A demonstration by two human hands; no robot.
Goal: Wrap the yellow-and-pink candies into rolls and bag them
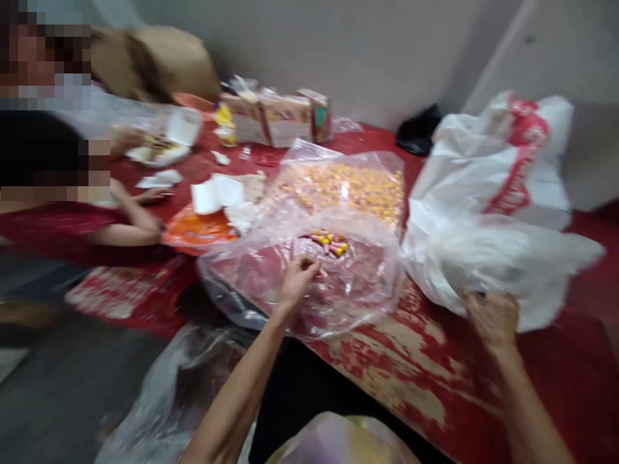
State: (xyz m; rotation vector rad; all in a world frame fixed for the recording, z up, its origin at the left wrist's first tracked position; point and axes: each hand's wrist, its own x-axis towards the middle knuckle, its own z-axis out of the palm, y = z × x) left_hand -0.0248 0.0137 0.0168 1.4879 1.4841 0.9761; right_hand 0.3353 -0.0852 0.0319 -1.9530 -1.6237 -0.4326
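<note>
My left hand [300,277] is over a large clear plastic bag [246,277] laid flat on the table. Its thumb and fingers are pinched on a small pinkish piece [321,273], which is blurred. Just beyond the fingertips lies a small heap of yellow-and-pink pieces [331,243]. Many similar yellow pieces [348,183] fill the far part of the clear bag. My right hand [494,319] is curled at the lower edge of a white plastic bag [449,174] with red print. Its fingertips are hidden, and what they grip cannot be made out.
The table has a worn red covering [387,361]. Printed boxes [287,119] stand along the wall near a black bag [418,131]. At left, people sit by an orange bag [200,229] and an open white food box [181,132]. Another clear bag [167,380] hangs below the table edge.
</note>
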